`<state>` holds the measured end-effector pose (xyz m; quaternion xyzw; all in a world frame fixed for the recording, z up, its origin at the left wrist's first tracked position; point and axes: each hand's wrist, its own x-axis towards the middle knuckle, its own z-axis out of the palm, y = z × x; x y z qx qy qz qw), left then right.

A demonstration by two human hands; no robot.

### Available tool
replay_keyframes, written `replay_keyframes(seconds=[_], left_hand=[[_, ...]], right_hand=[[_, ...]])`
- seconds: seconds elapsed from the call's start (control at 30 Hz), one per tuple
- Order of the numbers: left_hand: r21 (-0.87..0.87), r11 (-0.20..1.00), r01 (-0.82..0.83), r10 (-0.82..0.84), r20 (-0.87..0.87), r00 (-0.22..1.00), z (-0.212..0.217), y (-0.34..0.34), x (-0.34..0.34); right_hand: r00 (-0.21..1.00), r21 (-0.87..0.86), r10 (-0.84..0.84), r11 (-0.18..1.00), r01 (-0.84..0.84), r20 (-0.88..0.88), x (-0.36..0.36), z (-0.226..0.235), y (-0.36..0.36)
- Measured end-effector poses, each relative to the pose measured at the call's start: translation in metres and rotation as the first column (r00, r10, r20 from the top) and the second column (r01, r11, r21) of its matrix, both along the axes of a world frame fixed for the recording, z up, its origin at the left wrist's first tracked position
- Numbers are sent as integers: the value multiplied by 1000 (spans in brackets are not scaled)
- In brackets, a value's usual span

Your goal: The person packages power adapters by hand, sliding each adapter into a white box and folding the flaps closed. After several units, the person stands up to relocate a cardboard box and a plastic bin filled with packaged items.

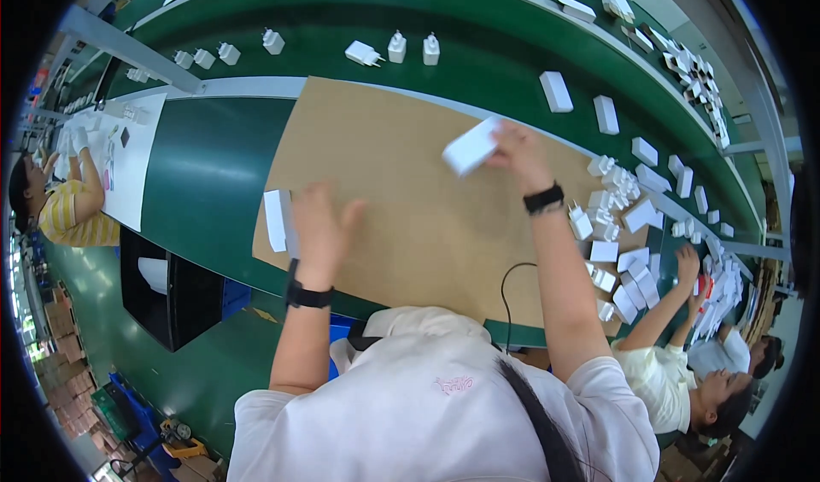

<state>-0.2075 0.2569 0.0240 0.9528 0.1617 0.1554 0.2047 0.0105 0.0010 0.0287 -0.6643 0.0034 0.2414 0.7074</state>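
Observation:
Over the brown board (401,234), my right hand (521,153) grips a small white box (469,147) at its right end, holding it at a slant. My left hand (319,230) is somewhat blurred by motion. Its thumb stands apart from the fingers, and nothing shows in its grasp. Just left of that hand, another white box (276,220) sits at the board's left edge, partly hidden by the hand. White plug chargers (615,187) lie in a heap at the board's right side, beyond my right forearm, with loose white boxes (636,286) nearer to me.
More chargers (397,48) and white boxes (555,92) stand along the green shelf (478,55) behind the board. A black bin (184,298) is at the left beside the bench. Co-workers sit at both sides; one at the right has a hand (688,264) near the boxes. A black cable (504,290) crosses the board's near edge.

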Motion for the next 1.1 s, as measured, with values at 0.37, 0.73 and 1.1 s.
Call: replay_keyframes(seconds=[0.37, 0.73, 1.1], left_hand=[[-152, 897, -414, 335, -377, 864, -33, 105, -12], [-683, -722, 107, 367, -248, 897, -5, 63, 27], [-314, -946, -75, -61, -54, 997, 17, 6, 31]], right_hand=[[87, -629, 724, 524, 574, 684, 107, -38, 154], [220, -895, 877, 375, 241, 427, 110, -12, 182], [913, 347, 80, 909, -231, 399, -67, 118, 80]])
